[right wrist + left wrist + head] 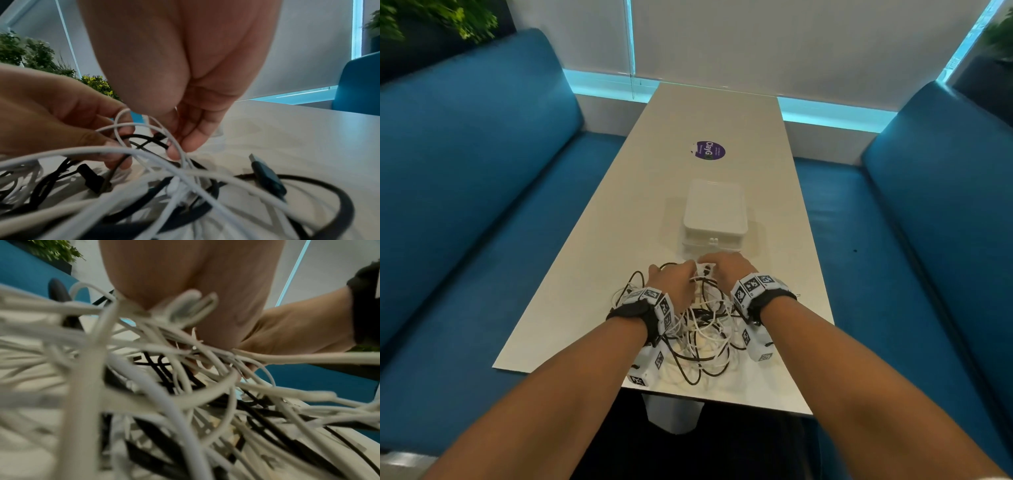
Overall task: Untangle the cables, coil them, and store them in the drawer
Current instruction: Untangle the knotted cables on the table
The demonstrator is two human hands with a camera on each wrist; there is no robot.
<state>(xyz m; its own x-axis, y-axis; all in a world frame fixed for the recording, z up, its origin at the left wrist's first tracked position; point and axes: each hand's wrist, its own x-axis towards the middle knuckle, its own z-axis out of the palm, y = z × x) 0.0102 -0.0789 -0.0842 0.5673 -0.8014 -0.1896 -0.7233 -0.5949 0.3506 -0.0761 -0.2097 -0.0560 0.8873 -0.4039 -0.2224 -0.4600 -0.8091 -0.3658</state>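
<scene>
A tangle of white and black cables lies on the white table near its front edge. Both hands sit at the far side of the pile, close together. My left hand curls its fingers round a white cable loop over black strands. My right hand reaches down, and its fingertips pinch a white cable at a knot. A white drawer box stands shut just beyond the hands. In the left wrist view blurred cables hide most of the fingers.
A black USB plug lies loose on the table to the right of the knot. A purple round sticker lies farther up the table. Blue sofas flank the table on both sides, and the pile reaches the table's front edge.
</scene>
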